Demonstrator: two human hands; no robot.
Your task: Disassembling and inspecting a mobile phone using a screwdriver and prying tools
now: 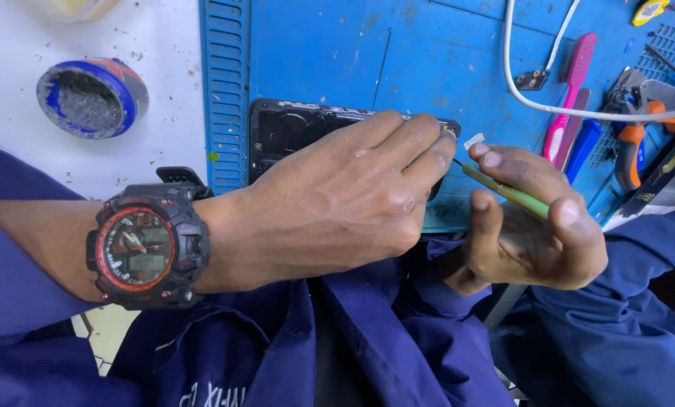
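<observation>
a: where is the left hand (345, 200)?

b: it lies on top of the black phone (292, 132). its grip is closed over the phone's right end, and the fingers (428, 147) curl over the far edge. the phone lies flat on the blue mat (352, 53), near the front edge of the worktop (21, 45).

a: and the right hand (526, 226)?

b: its grip is tight around a thin green tool (514, 196). the thumb and fingers pinch it. the tip points at the phone's right end, just beside the left fingers.

a: what is on the left wrist?

b: a big black and red watch (147, 245).

a: what else is there?

b: a blue round tub (92, 96) sits on the white part, well apart from the phone. a pink brush (571, 90), a white cable (526, 90) and orange pliers (639, 124) lie on the mat to the right.
</observation>
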